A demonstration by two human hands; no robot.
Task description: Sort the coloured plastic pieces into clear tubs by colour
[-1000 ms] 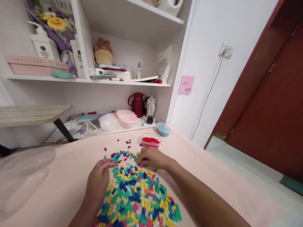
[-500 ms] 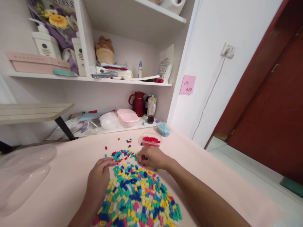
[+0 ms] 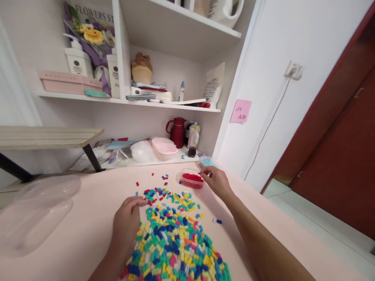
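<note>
Many small colored plastic blocks (image 3: 178, 242) lie spread over the pink tabletop in front of me. My left hand (image 3: 126, 214) rests at the left edge of the pile, its fingers stretched out beside several red and green blocks (image 3: 152, 197). Over the right rim of a clear tub of red blocks (image 3: 192, 180), my right hand (image 3: 216, 181) is pinched. A bit of red shows at its fingertips, apparently a red block (image 3: 199, 173). Behind that hand, a tub of light blue blocks (image 3: 207, 161) is partly covered.
Clear plastic containers (image 3: 38, 218) lie at the left. Along the back are a pink bowl (image 3: 164, 147), a dark red jug (image 3: 177, 132) and a bottle of dark liquid (image 3: 193, 142), beneath a white shelf (image 3: 175, 106). A wooden riser (image 3: 49, 136) stands at left.
My right hand has gone from the upper part of the pile up and right to the red tub. The left hand stays by the pile; the view has shifted slightly left.
</note>
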